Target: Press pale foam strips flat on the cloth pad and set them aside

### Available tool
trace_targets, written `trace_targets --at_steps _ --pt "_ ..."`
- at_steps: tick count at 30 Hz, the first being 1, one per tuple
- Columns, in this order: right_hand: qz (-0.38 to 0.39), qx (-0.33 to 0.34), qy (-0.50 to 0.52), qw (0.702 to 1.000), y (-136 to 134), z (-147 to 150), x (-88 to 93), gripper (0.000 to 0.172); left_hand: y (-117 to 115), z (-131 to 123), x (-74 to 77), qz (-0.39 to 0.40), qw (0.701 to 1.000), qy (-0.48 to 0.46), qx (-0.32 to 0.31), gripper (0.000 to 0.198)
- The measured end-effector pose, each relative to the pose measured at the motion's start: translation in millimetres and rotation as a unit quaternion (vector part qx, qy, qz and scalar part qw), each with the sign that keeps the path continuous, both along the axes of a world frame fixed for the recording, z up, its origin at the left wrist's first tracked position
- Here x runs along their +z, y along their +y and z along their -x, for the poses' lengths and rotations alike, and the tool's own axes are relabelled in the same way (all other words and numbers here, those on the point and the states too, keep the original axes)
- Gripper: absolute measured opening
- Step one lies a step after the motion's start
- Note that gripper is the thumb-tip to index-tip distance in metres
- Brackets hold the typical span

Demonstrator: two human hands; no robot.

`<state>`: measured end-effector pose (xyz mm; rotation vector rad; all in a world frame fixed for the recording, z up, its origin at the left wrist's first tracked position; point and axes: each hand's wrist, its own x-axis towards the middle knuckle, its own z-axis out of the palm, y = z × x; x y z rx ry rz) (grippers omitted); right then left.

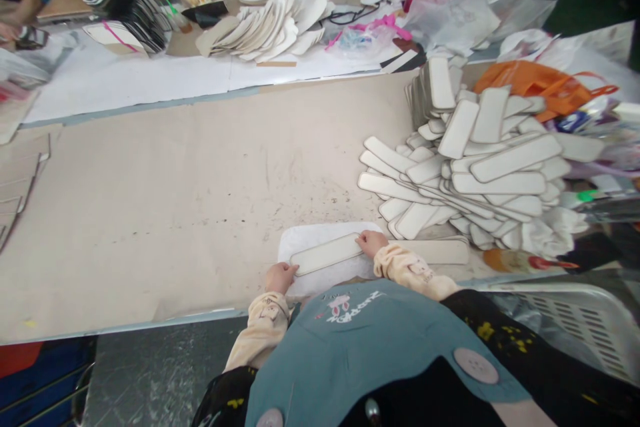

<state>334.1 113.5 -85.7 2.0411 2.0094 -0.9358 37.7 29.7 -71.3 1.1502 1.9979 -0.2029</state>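
A long off-white strip with rounded corners and a darker edge [327, 253] is stretched between my hands, tilted up towards the right. My left hand [281, 277] pinches its left end. At the other end, my right hand [371, 242] grips the upper corner between thumb and fingers. Beneath the strip lies a white sheet with rounded corners [305, 237], close to the table's front edge. Another pale strip [435, 251] rests flat just right of my right hand. Beyond it spreads a large loose pile of similar strips [500, 183].
A bottle with a red tip [525, 261] lies near the right front edge, above a white plastic basket [595, 320]. An orange bag [545, 83] sits behind the pile. Curved pale pieces [270, 27] are heaped at the back. A co-worker's arm [20, 13] shows far left.
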Motion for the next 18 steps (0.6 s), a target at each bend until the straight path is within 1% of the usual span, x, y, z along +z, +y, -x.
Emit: trace_targets --at_steps 5,7,10,12,14,15,16,17,18 --pt "0.024 0.027 -0.041 0.998 3 4 9.4 0.029 2 -1 -0.1 0.015 1.000 0.007 -0.007 0.038" --pt "0.026 0.027 -0.058 0.998 6 0 13.7 0.033 3 0 -1.2 0.026 1.000 0.003 -0.003 0.039" --pt "0.033 0.014 -0.074 0.997 12 -11 20.4 0.046 5 2 -3.2 0.032 0.999 -0.007 -0.006 0.041" --pt "0.013 0.029 -0.050 0.998 11 -14 24.4 0.047 5 4 -4.4 0.032 0.999 -0.012 -0.017 0.041" --pt "-0.051 0.070 0.019 0.996 6 -6 26.0 0.039 5 5 -5.6 0.029 0.999 -0.015 -0.027 0.042" --pt "-0.092 0.104 0.065 0.988 1 4 25.3 0.034 5 5 -6.2 0.028 0.999 -0.016 -0.030 0.043" --pt "-0.126 0.149 0.113 0.974 -5 16 23.5 0.034 5 6 -6.9 0.028 0.999 -0.016 -0.032 0.043" --pt "-0.151 0.201 0.157 0.955 -11 31 20.5 0.039 5 6 -7.6 0.029 0.999 -0.015 -0.033 0.044" --pt "-0.160 0.261 0.195 0.932 -18 46 16.5 0.048 4 7 -8.1 0.030 0.999 -0.012 -0.033 0.044"
